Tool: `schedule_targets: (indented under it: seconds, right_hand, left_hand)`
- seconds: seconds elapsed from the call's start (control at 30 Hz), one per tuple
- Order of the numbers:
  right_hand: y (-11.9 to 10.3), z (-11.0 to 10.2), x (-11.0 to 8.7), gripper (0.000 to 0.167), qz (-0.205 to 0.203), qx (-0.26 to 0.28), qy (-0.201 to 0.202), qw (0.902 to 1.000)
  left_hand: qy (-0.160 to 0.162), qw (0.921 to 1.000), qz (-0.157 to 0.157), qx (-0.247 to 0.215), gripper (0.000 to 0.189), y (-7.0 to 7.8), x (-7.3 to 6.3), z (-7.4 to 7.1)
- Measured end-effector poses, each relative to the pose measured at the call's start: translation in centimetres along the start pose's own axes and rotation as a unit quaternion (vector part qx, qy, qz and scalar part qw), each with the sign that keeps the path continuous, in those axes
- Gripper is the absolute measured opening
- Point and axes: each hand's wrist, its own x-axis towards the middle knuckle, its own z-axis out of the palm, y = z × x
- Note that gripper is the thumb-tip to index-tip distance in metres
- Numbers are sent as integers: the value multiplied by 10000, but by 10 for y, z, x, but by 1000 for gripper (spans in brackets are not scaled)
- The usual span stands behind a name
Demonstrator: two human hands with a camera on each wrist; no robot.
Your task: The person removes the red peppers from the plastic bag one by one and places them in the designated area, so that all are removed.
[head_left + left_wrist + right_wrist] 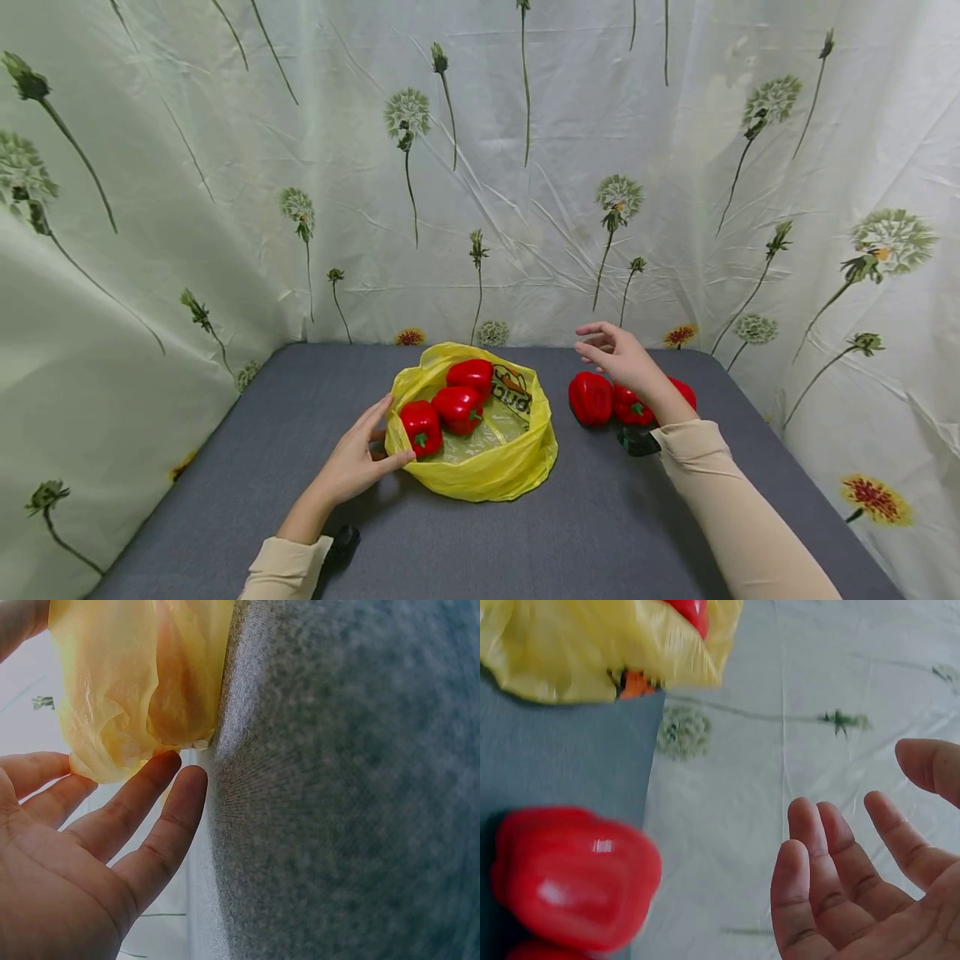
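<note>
A yellow plastic bag stands with its mouth spread on the grey table, and three red bell peppers lie inside it. My left hand touches the bag's left side with spread fingers; in the left wrist view its fingertips rest against the thin plastic. Above the right-hand group of red bell peppers hovers my right hand, its fingers loosely bent and holding nothing. The right wrist view shows one bell pepper below that hand, apart from it. My forearm partly hides the peppers at the right.
A grey cloth covers the table. Behind and on both sides hangs a pale curtain with a dandelion print. Dark wrist straps show under both wrists.
</note>
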Motion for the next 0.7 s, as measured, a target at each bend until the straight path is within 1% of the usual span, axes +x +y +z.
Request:
schedule_targets:
  seconds: [0.33,0.57,0.7]
  right_hand:
    - [-23,38,13,45,-441,-266,-686,9963]
    - [-39,66,19,47,-743,-269,-1228,9893]
    - [-46,82,22,49,-782,-206,-1507,9853]
  left_hand:
    - [7,10000,69,-37,106,-1,0,1]
    - [-4,10000,50,-15,107,0,0,1]
    - [-8,10000,71,-9,107,0,0,1]
